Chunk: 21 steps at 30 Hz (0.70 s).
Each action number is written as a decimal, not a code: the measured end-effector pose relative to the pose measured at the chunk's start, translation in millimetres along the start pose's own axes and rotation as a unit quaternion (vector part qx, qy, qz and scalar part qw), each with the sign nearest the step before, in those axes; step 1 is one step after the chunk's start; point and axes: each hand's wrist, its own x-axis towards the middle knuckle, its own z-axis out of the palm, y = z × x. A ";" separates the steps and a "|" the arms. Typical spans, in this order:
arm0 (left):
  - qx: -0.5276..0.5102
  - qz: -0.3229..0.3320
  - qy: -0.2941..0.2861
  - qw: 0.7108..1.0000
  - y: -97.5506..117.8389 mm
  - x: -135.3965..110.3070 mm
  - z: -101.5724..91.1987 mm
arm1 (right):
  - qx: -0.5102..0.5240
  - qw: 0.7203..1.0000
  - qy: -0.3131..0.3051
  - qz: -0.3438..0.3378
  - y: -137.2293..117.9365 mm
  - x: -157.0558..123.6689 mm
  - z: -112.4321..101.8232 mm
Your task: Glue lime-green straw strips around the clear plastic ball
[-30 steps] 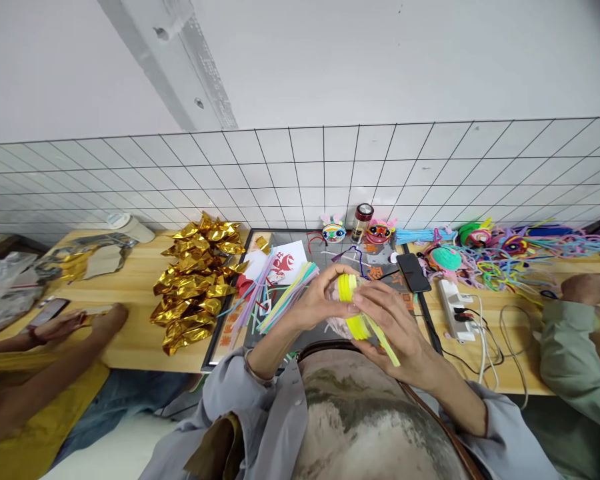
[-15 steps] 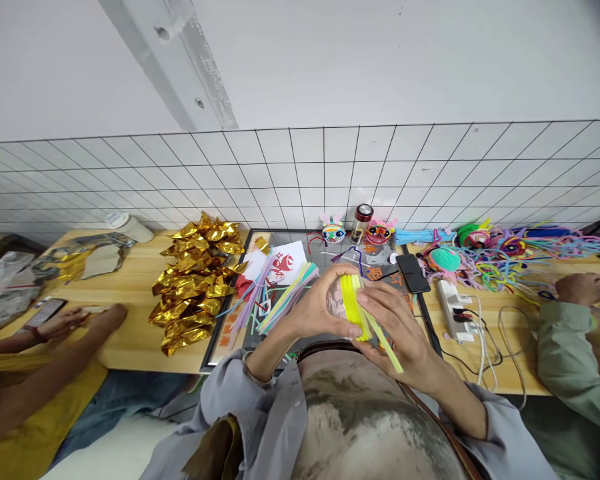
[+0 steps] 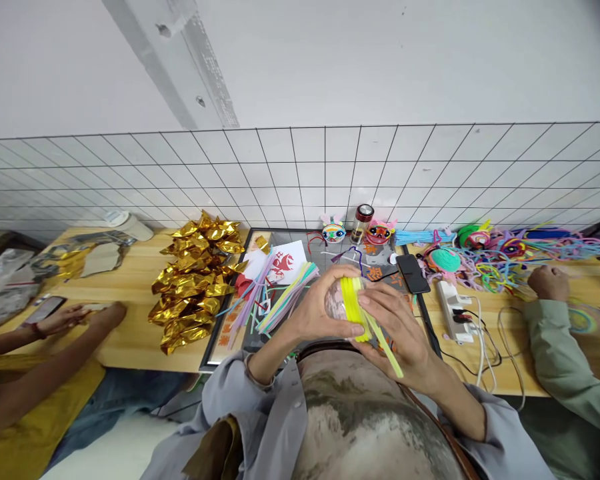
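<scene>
Close in front of my chest, both hands grip a pale round ball [image 3: 334, 301] wrapped in yellow pipe cleaners [image 3: 353, 303]. My left hand [image 3: 316, 311] cups the ball from the left, fingers curled round it. My right hand [image 3: 397, 330] presses the yellow strands against the ball with its fingers closed; loose yellow ends stick out below and to the right. Part of the ball is hidden by my fingers.
A bundle of pastel pipe cleaners [image 3: 280, 297] and a red paper cutting [image 3: 283, 262] lie on a dark mat. Gold foil pieces [image 3: 195, 280] are heaped at left. A phone [image 3: 413, 272], a power strip [image 3: 454, 307], a jar [image 3: 363, 222] and tangled coloured pipe cleaners [image 3: 500, 257] lie right. Two other people's hands [image 3: 547, 283] rest either side.
The ball has turned slightly in my hands and the yellow strands sit more upright on it. The hand of the person at right has moved left along the table.
</scene>
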 end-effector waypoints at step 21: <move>0.054 0.071 -0.030 0.996 -7.8 5.1 -5.6 | -0.003 1.000 0.010 0.008 3.6 1.9 3.1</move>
